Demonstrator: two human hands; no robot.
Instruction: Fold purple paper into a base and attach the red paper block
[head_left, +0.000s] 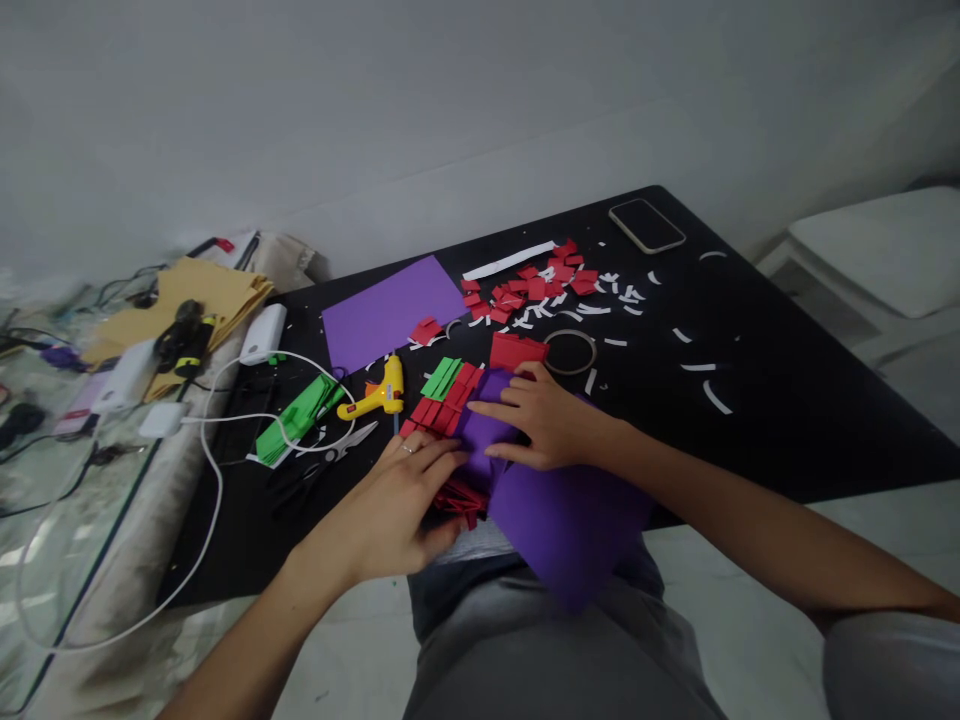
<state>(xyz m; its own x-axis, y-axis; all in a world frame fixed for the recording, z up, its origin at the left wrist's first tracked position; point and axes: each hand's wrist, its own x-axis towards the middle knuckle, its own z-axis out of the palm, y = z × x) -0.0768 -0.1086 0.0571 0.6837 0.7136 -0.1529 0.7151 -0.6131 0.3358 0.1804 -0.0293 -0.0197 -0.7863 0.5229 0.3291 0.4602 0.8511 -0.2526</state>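
Observation:
A purple paper sheet point(577, 525) hangs over the table's front edge, its upper part bent under my hands. Rows of folded red paper pieces point(442, 410) and a few green ones point(442, 378) cover its left side. My left hand point(416, 490), with a ring on one finger, is closed around the left edge of this purple paper, fingers on top and thumb below, beside more red folds point(460, 500). My right hand point(544, 420) grips the bent purple part from above, its fingers bowed over it. Part of the paper's edge is hidden under the fingers.
Left of my hands lie a yellow glue gun point(386, 390), scissors point(322, 465), green paper strips point(296, 420) and a white cable point(217, 470). Behind are a purple sheet point(394, 310), red paper pieces point(536, 290), white scraps, a tape roll point(570, 352) and a phone point(646, 226).

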